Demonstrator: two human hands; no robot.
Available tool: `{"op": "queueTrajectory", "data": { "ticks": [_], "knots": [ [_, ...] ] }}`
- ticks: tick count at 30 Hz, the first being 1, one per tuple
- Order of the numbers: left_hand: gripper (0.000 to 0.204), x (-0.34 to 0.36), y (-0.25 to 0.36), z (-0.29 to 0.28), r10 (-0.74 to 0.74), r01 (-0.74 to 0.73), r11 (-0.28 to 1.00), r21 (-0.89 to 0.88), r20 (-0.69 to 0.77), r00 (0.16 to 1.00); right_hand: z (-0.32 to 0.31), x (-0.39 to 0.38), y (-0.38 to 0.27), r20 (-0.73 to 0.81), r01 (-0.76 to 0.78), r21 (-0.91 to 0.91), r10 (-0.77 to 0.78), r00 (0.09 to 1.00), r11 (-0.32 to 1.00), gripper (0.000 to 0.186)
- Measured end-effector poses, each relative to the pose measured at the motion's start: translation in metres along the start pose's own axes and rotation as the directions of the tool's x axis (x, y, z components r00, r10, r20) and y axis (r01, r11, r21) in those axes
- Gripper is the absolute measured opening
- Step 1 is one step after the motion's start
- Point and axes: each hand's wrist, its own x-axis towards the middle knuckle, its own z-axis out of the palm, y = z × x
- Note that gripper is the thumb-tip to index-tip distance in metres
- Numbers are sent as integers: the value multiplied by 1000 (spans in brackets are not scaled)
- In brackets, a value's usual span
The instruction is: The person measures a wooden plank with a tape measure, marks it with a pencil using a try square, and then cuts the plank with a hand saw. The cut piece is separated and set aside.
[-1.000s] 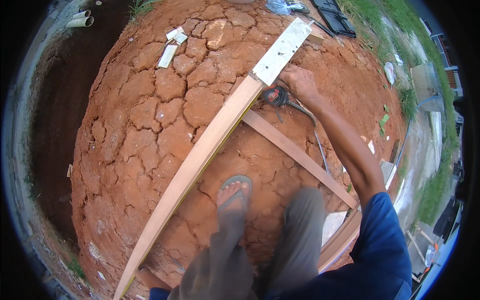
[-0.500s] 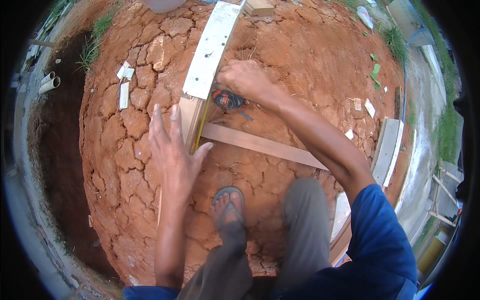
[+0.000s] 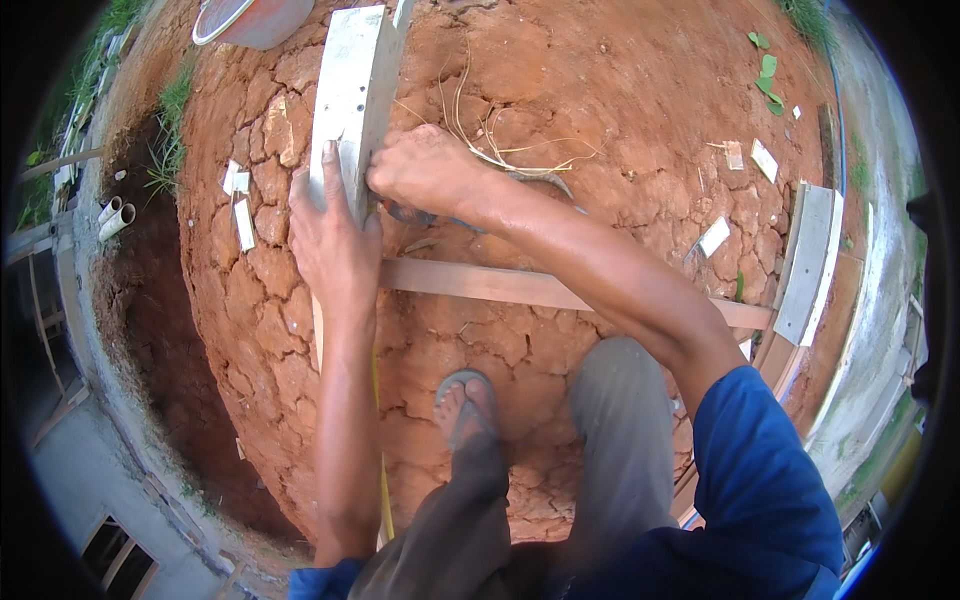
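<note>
Head view, read as a clock with twelve at its top: nearest to us, a blue sleeve [image 3: 760, 450] lies toward four o'clock, a grey trouser knee [image 3: 622, 430] between four and five, and our sandalled foot [image 3: 466, 405] at six, on cracked red soil [image 3: 520, 345]. Toward seven, a yellow tape strip [image 3: 384, 490] runs just beside our left forearm. A flat wooden strip [image 3: 480, 283] crosses the soil from near nine o'clock to three, passing under our right forearm. At ten, our left hand [image 3: 338, 245] lies over the near end of a white board [image 3: 346, 85], its fingers apart and one stretched along the top. The board reaches away toward eleven. Also at eleven, our right hand [image 3: 425, 165] has its fingers curled together against the board's right side; we cannot tell whether anything is inside them. Just below that fist we see a dark tape measure [image 3: 405, 213], mostly hidden. Farther out, thin wire [image 3: 490, 155] loops at twelve, white scraps [image 3: 242, 225] lie at ten, a grey plank [image 3: 808, 265] at three, and green leaves [image 3: 768, 70] at two. Farthest, a bucket [image 3: 265, 25] stands near eleven and two pipes [image 3: 117, 220] poke out between nine and ten.
</note>
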Motion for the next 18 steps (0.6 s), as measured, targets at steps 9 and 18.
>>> {"op": "queueTrajectory", "data": {
  "ticks": [9, 18],
  "knots": [
    [85, 2, 0, 4, -56, 55, 998, 35, 30, 998, 11, -7, -9, -145, -86, 7, 86, 986, 996, 9],
    [92, 2, 2, 6, -98, 96, 994, 43, 65, 993, 40, -44, -29, 69, -483, 329, 489, 869, 812, 29]
  ]
}}
